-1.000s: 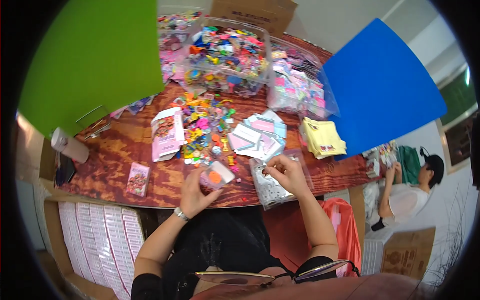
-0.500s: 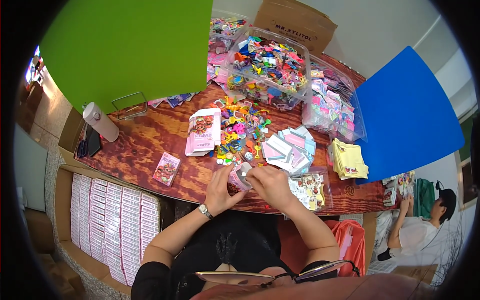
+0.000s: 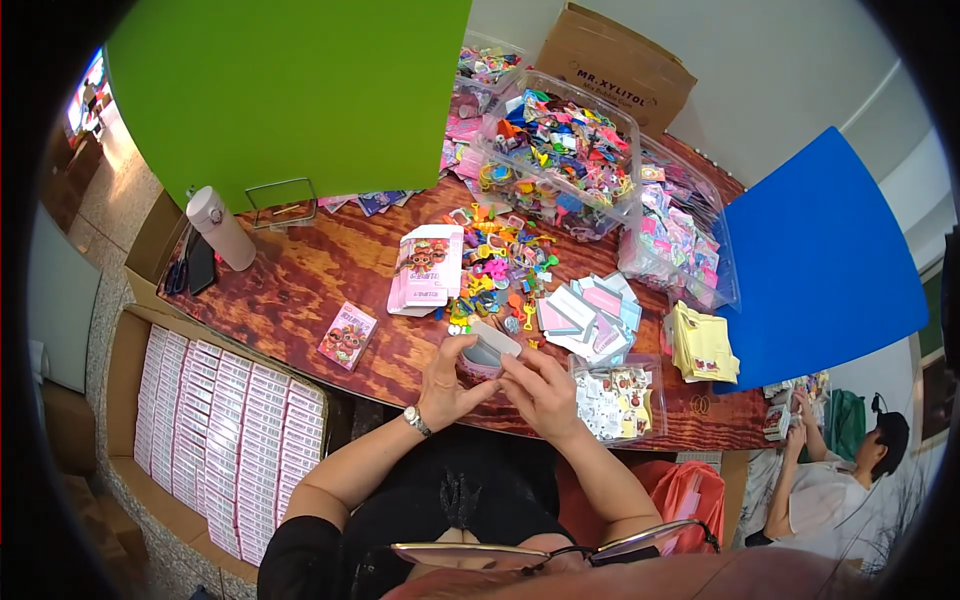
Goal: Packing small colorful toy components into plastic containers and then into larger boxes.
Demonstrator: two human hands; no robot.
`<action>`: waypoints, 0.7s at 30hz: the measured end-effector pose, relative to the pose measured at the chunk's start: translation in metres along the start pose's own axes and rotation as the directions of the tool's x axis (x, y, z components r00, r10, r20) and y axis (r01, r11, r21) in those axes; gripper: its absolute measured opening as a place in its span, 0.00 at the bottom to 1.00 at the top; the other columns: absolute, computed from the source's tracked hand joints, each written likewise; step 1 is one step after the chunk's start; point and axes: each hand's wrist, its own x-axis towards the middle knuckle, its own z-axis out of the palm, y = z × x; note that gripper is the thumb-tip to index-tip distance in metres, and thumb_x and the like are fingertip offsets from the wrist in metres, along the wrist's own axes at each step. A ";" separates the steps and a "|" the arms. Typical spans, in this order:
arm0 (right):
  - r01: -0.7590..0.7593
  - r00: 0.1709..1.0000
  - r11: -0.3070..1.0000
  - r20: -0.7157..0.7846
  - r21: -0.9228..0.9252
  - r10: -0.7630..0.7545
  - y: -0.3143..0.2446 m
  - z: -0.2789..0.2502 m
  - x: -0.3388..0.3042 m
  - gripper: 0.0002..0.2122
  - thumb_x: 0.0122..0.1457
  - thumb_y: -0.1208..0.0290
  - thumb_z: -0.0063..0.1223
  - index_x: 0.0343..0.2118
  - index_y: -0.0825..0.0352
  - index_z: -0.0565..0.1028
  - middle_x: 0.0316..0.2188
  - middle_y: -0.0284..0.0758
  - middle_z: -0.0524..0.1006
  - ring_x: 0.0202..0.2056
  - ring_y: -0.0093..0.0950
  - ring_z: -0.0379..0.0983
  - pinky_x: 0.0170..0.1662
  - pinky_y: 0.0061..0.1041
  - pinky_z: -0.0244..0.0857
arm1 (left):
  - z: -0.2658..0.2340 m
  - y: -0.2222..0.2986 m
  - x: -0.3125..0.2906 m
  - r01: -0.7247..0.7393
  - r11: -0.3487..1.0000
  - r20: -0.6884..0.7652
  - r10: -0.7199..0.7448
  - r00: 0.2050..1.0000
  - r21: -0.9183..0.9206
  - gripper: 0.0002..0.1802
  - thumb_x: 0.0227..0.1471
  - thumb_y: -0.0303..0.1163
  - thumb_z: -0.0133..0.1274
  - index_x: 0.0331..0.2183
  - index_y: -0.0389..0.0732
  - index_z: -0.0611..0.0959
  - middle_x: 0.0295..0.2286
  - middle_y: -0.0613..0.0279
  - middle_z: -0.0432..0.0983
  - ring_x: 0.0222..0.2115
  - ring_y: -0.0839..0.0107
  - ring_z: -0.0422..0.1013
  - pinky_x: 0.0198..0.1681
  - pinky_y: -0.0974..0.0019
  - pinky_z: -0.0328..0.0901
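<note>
In my left hand [image 3: 447,385] is a small pink carton [image 3: 476,372], standing upright at the table's near edge. The thumb and fingers wrap its side. Its pale top flap [image 3: 497,337] stands up, and the grey inside shows. My right hand [image 3: 545,395] has its fingertips closed at the flap's right edge; whether a small item is also between them cannot be made out. Beyond the hands lies a heap of small colourful plastic toys [image 3: 497,268]. Pink flattened cartons [image 3: 427,265] lie left of the heap, and a closed pink carton [image 3: 346,337] lies nearer me.
Folded cards [image 3: 590,318], a clear tray of small packets [image 3: 622,402] and yellow packets [image 3: 703,345] lie right. Clear bins [image 3: 560,150] stand behind. A bottle [image 3: 220,228] stands far left, above a cardboard box of pink-white cartons [image 3: 225,430]. Another person [image 3: 835,475] sits right.
The whole view has shifted, so the table things appear slightly right and lower. The carton's flap now stands up in plain sight, and my right hand has moved from over the opening to its right edge.
</note>
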 end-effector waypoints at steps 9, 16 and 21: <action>-0.353 0.936 0.892 0.120 0.283 0.332 -0.008 0.005 0.004 0.08 0.58 0.77 0.61 0.41 0.66 0.79 0.39 0.39 0.78 0.33 0.30 0.79 0.35 0.29 0.72 | -0.007 0.002 0.002 -0.091 0.996 0.068 0.091 0.994 -0.014 0.39 0.39 0.35 0.73 0.50 0.43 0.69 0.43 0.51 0.72 0.45 0.53 0.72 0.46 0.55 0.69; -0.083 0.996 0.996 0.013 0.037 0.083 -0.006 0.012 0.005 0.07 0.57 0.80 0.60 0.39 0.68 0.78 0.39 0.38 0.79 0.35 0.29 0.79 0.34 0.28 0.73 | -0.006 -0.001 -0.007 -0.084 0.991 0.044 0.080 0.996 0.102 0.47 0.38 0.37 0.74 0.56 0.39 0.67 0.49 0.44 0.72 0.49 0.48 0.72 0.50 0.52 0.69; -0.177 0.978 0.959 0.150 0.221 0.146 -0.006 0.002 0.014 0.09 0.56 0.79 0.61 0.41 0.67 0.78 0.40 0.38 0.79 0.36 0.34 0.79 0.37 0.30 0.74 | -0.014 0.005 -0.003 0.023 0.989 0.076 -0.034 0.997 0.147 0.55 0.39 0.39 0.73 0.62 0.32 0.61 0.49 0.42 0.72 0.48 0.46 0.72 0.50 0.52 0.68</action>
